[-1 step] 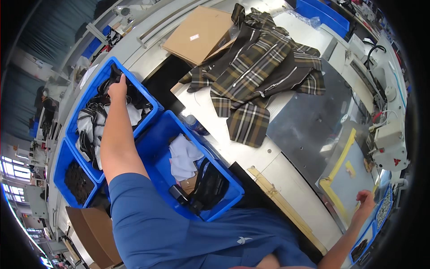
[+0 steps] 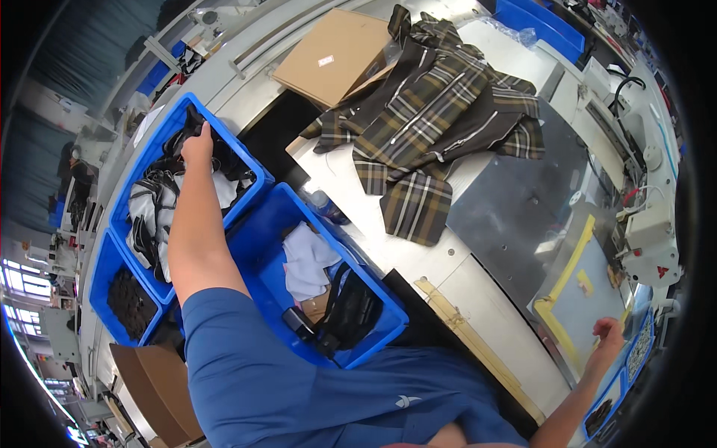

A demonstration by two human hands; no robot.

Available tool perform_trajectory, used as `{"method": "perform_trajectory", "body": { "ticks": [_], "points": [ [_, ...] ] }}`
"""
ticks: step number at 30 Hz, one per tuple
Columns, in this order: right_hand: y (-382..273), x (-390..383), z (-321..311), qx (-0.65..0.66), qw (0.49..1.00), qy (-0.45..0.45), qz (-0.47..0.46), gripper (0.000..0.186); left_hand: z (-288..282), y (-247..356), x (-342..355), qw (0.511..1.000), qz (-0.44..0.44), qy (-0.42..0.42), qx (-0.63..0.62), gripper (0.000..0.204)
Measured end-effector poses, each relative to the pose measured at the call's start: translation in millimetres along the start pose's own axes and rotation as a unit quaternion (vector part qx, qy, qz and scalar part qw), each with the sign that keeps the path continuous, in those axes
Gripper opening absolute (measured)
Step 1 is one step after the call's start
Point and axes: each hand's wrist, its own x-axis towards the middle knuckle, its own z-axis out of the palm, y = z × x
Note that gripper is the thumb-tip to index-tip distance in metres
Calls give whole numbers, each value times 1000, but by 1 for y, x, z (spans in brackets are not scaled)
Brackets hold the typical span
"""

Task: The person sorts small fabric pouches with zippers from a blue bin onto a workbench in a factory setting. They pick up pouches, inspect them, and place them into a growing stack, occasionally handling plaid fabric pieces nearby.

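Placed as before, the left hand [image 2: 197,147] touches dark cloth [image 2: 193,119] in the upper-left bin [image 2: 260,179], grip impossible to tell, the right hand [image 2: 609,345], lower right, loosely spread, the central bin [image 2: 260,250] holding pale cloth [image 2: 306,260].

Bright, fairly even indoor light, washed-out windows [image 2: 22,280] at lower left, glare on the grey metal plate [image 2: 500,201], dim curtains [image 2: 89,56] at upper left, fisheye-bent edges, black corners, softly blurred rim, plaid fabric [image 2: 418,131] crisp

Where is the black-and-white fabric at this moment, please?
In the head view, the black-and-white fabric is on the left, in a blue bin with the left hand, beside another bin holding pale cloth.
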Motion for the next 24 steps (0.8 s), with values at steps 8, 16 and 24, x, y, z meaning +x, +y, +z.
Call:
{"method": "perform_trajectory", "body": {
  "ticks": [8,16,24],
  "points": [
    [-19,12,40,-74,996,-50,11,42,-8,16,-27,999,4,-31,-16,70],
    [-43,19,52,-51,996,-68,-28,29,-49,12,-39,982,9,149,-112,52],
    [-133,39,148,-8,971,-217,-100,16,-173,173,-262,701,193,-274,-630,25]
  ]
}}
